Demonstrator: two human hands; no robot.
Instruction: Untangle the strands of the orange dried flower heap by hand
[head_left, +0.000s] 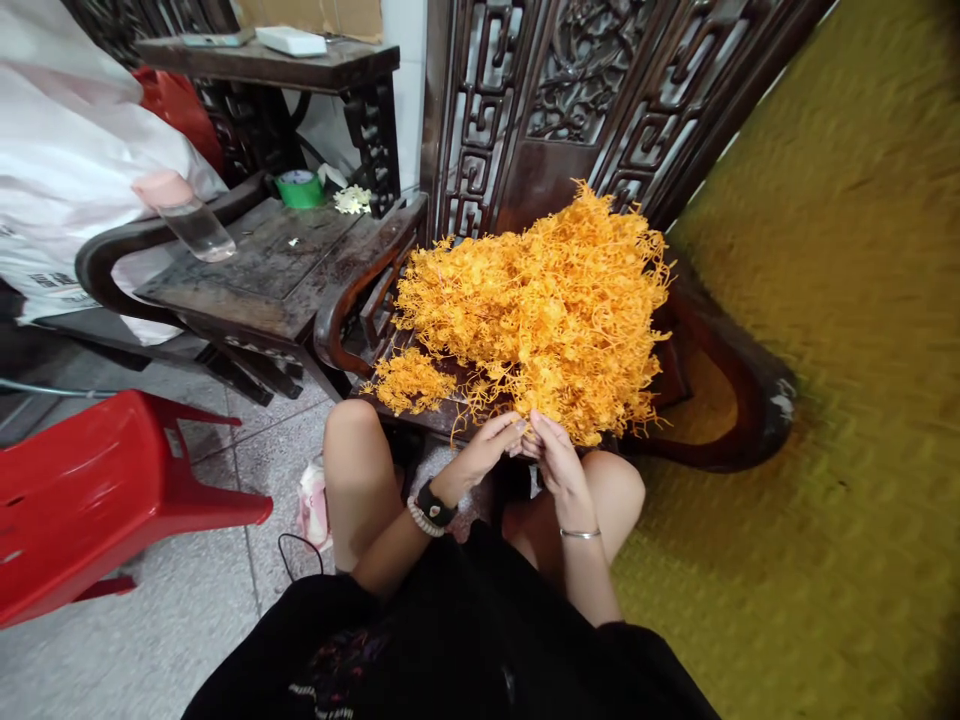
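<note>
A big heap of orange artificial sprigs (540, 310), thin and branching, covers most of the dark wooden chair seat in front of me. Off its left side lies a smaller clump of the same sprigs (412, 380). My left hand (491, 447) and my right hand (556, 455) meet at the near edge of the heap, above my lap. The fingers of both are pinched together, with a bit of orange sprig showing between the fingertips. Its shape is mostly hidden by the fingers.
The chair's curved right arm (757, 420) stands beside a yellow-brown surface (825, 560). To the left are a wooden seat (262, 260) with a tilted bottle (196, 225) and green tape roll (300, 190), a red plastic stool (90, 490) and a white bag (67, 170).
</note>
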